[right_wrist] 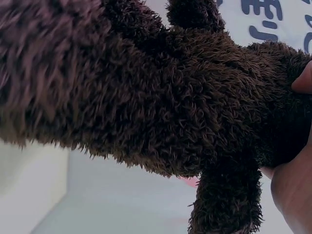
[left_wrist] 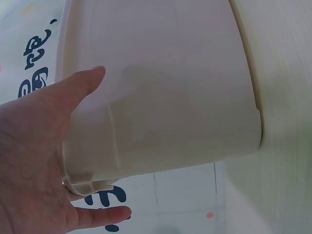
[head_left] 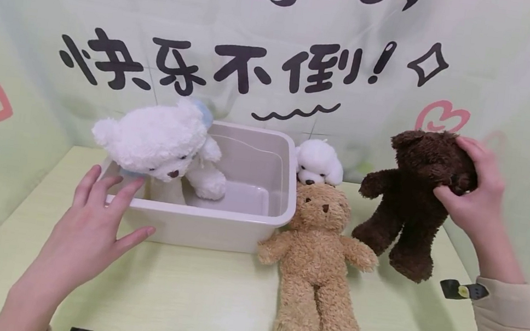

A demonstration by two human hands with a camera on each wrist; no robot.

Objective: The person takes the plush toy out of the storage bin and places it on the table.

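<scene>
The right hand (head_left: 479, 197) is clamped on the head of a dark brown teddy bear (head_left: 416, 206), its thumb near the lower side of the head and its fingers over the top. The bear hangs upright, legs down, and seems to be clear of the tabletop (head_left: 208, 302), at the right of the scene. A firm hold deep in the plush, rather than on the pile alone, would probably serve best, since a soft body held by the head is apt to swing; a hold nearer the neck might steady it. The legs would also need care around the toy close by.

The right forearm comes in from the lower right with the wrist raised, its beige sleeve (head_left: 514, 317) ending at the wrist. The left hand (head_left: 87, 235) holds nothing; its fingers are spread and reach up at the left end of a pale plastic bin (head_left: 214, 213), the thumb held apart. Whether it presses on the wall cannot be told. Resting lightly there should help keep the bin from sliding.

In the bin's left end sits a white teddy bear (head_left: 161, 141), its head above the rim. Just beyond the right end, a tan teddy bear (head_left: 315, 263) lies face up, with a white plush puppy (head_left: 319, 161) behind its head. A backdrop (head_left: 262, 27) with black Chinese lettering stands behind.
</scene>
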